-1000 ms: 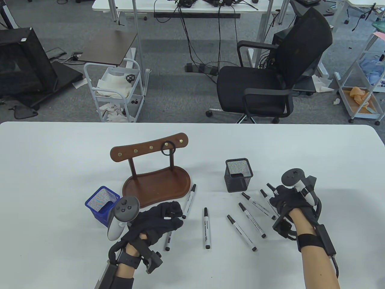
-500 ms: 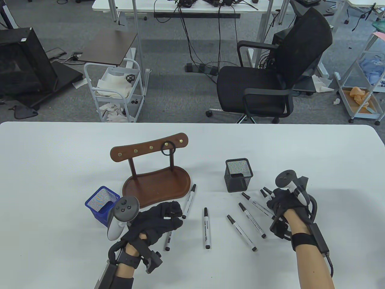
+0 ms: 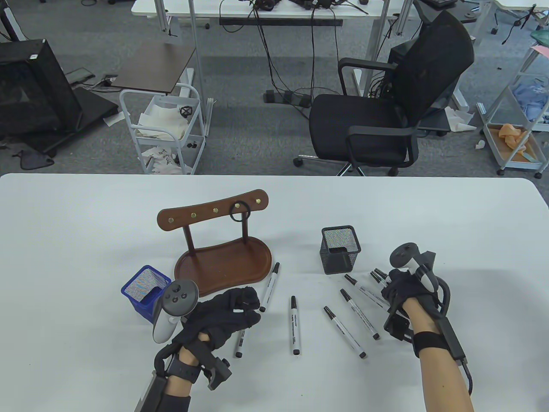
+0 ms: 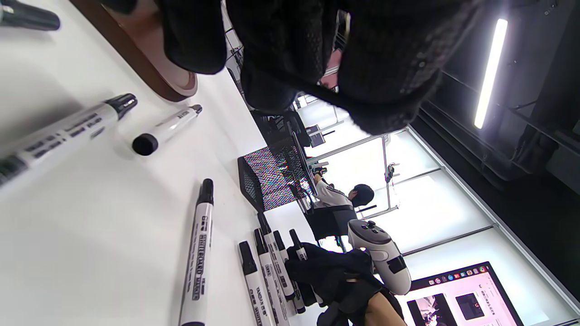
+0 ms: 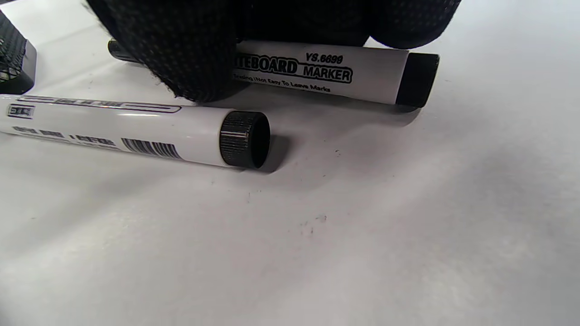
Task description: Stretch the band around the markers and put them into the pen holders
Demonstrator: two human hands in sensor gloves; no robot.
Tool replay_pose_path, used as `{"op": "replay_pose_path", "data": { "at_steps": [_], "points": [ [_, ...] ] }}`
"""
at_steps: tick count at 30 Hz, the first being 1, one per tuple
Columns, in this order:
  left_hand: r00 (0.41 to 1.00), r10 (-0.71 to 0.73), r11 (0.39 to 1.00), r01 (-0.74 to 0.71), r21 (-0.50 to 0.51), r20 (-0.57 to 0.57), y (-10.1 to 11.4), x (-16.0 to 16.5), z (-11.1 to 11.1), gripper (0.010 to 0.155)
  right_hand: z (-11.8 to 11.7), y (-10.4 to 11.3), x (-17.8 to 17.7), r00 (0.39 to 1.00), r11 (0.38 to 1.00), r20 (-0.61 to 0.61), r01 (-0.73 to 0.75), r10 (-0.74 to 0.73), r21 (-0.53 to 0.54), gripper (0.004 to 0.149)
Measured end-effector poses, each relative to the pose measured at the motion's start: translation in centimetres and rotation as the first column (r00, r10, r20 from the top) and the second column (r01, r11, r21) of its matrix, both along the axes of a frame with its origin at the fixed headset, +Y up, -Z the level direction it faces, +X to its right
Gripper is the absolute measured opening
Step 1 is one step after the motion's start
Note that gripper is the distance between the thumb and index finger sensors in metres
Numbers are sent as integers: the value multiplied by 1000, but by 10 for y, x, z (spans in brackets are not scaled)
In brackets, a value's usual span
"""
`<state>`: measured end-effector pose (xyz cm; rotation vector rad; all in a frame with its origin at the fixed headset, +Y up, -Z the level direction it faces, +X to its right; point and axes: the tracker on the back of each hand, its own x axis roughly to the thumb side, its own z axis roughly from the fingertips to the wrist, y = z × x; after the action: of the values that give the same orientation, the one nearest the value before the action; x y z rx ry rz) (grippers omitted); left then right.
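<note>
Table view: wooden rack [image 3: 223, 262] at centre of white table [image 3: 85, 223], black band [image 3: 238, 212] hanging from a peg on its top bar. Blue holder [image 3: 145, 292] just left of rack base, black mesh holder [image 3: 340, 249] well to its right. Markers [image 3: 294, 325] scattered flat in front of rack and to its right. Left hand [image 3: 223, 315] just in front of rack base, fingers curled together, one marker partly under it; whether gripped, cannot tell. Right hand [image 3: 403, 288] far right of rack, fingers curled down over two markers.

Left wrist view: left fingers [image 4: 281, 54] bunched near rack edge [image 4: 149, 77], nothing visibly pinched.

Right wrist view: right fingers [image 5: 190, 50] pressed onto a marker [image 5: 326, 70]; another marker [image 5: 136, 131] just beside, free.
</note>
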<state>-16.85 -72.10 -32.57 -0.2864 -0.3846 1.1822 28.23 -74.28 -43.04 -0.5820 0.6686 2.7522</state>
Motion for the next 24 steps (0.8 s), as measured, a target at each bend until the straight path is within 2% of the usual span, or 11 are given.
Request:
{"op": "replay_pose_path", "data": {
  "at_steps": [8,24],
  "points": [
    [1000,0,1000,0,-3,-1,-1,0,0,69,0,2,-1,999,999,-22,34,-34,1,49],
    [1000,3,1000,-3,-4,0,-1,0,0,69,7,23,-10,986,993,-116,121,-121,-6,47]
  ]
}}
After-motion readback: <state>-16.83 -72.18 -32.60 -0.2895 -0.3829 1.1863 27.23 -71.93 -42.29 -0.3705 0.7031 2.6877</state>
